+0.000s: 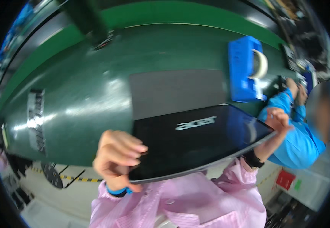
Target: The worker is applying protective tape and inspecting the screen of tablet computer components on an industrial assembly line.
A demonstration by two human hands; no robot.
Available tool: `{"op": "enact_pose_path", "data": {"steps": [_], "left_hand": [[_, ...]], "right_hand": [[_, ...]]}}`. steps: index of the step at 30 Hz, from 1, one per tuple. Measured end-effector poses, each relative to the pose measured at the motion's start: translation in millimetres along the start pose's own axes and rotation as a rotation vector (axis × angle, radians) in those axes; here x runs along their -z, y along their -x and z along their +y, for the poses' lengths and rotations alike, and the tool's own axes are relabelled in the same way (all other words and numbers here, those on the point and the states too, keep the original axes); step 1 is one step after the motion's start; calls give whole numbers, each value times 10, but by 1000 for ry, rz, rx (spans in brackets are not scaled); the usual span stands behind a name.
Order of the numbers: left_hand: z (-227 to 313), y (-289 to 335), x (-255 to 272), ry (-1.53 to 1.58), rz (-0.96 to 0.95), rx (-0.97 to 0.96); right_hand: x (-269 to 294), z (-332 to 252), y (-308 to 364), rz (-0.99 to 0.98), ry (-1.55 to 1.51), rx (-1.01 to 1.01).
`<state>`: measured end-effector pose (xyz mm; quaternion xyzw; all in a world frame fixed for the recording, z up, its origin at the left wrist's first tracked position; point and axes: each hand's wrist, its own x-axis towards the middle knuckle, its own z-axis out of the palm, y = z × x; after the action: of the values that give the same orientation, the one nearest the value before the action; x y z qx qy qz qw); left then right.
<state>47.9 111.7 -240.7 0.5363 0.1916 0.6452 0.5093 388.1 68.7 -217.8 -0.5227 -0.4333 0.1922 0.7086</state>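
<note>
A thin black monitor (195, 142) with pale lettering on its dark face is held tilted in front of my body, above the near edge of the table. My left hand (117, 159) grips its lower left corner, thumb underneath and fingers curled at the side. At the opposite end, my right hand (277, 123) is closed around the right corner, with part of the palm hidden behind the panel. A flat grey mat (176, 89) lies on the green table just beyond the monitor, which covers the mat's near edge.
A blue tape dispenser (241, 68) with a roll of cream tape (261, 64) stands right of the mat. Farther right, a co-worker in a blue sleeve (296, 142) works at the same green table (77, 83). A dark post (83, 19) rises at the back left.
</note>
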Motion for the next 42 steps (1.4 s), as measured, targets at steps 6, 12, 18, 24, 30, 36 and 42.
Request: {"op": "enact_pose_path", "data": {"steps": [6, 12, 18, 24, 30, 36, 42], "left_hand": [[125, -27, -90, -16, 100, 79], [207, -33, -126, -114, 141, 160], [220, -19, -147, -137, 138, 173], [222, -32, -212, -135, 162, 179], [243, -36, -191, -144, 197, 199], [278, -64, -248, -158, 237, 240], [268, -63, -221, -181, 207, 237]], "right_hand": [[239, -93, -179, 132, 640, -139], [199, 141, -375, -125, 740, -229], [216, 306, -447, -98, 780, -162], [164, 130, -550, -19, 820, -150], [47, -40, -443, 8, 650, -323], [-9, -20, -197, 80, 492, -316], [-28, 164, -17, 199, 289, -371]]}}
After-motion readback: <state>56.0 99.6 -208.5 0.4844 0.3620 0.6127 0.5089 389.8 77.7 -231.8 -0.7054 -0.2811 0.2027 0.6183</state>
